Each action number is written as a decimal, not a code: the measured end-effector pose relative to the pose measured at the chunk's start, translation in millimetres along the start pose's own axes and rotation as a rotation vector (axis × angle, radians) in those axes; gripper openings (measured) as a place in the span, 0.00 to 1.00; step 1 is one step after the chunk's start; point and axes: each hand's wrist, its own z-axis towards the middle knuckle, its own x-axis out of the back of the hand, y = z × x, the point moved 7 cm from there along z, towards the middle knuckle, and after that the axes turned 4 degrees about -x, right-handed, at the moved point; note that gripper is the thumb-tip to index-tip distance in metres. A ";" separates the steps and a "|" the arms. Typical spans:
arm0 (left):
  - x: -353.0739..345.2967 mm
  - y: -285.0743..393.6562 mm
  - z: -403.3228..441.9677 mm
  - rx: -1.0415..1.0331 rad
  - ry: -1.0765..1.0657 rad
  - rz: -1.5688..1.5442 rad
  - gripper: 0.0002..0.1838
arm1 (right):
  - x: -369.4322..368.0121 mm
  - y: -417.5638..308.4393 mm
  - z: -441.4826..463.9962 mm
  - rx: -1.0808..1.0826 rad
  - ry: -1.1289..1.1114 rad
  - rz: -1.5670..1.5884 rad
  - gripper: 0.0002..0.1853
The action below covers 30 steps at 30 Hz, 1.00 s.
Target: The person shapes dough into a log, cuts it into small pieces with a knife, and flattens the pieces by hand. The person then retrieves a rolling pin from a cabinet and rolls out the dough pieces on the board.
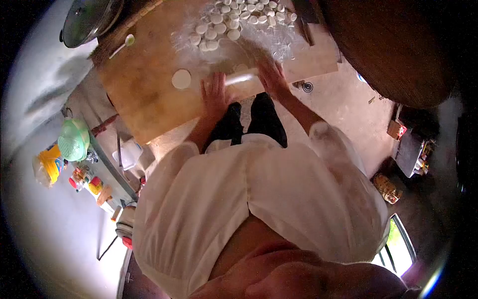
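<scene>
My left hand (214,93) and my right hand (272,78) rest on the two ends of a pale rolling pin (241,79), fingers stretched forward over it. The pin lies across the near part of a floured wooden board (144,99). Just beyond the pin, a small flat dough piece (241,68) is partly visible. Left of my left hand lies a thin round dough wrapper (181,79). Many small dough pieces (233,34) sit in loose flour at the board's far side.
A dark pan with a glass lid (89,20) stands far left, near a small spoon (129,40). A green basket (73,140) and a yellow container (51,164) are on a side table at left. A large dark round surface (388,50) fills the upper right.
</scene>
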 end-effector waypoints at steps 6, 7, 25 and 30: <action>9.3 -13.4 36.1 0.053 0.147 0.032 0.43 | 11.9 0.9 32.5 0.155 0.037 -0.005 0.27; 0.6 -5.7 23.0 -0.004 0.114 0.075 0.43 | 14.1 -0.5 10.0 0.103 0.014 0.023 0.27; -26.9 -14.7 -6.1 0.084 0.081 -0.010 0.49 | 4.5 -6.4 36.9 0.094 0.012 0.115 0.29; -0.4 -33.4 25.0 0.163 0.178 0.095 0.46 | -3.1 7.3 46.7 0.144 -0.063 -0.023 0.27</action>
